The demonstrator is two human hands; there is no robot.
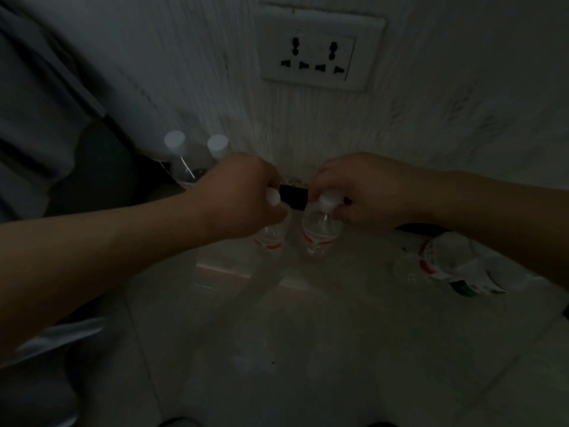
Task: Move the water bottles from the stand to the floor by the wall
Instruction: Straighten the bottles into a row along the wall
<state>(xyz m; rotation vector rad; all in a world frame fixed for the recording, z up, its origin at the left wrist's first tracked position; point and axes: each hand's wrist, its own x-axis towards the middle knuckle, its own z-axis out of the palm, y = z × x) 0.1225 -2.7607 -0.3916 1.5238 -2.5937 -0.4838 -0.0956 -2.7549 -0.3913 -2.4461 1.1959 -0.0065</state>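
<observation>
Head cam, L hand (237, 198), R hand (366, 189), fingers (346, 212) clamp upright bottles (318, 234), caps (328, 201) up

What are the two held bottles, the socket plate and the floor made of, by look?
The left-hand bottle and right-hand bottle: clear thin plastic, likely; see-through walls, glossy glints, white caps. The socket plate: smooth white moulded plastic, seemingly. The floor: pale polished tile or stone; it reflects the bottles, faint joint lines. Dim light leaves this open.
</observation>
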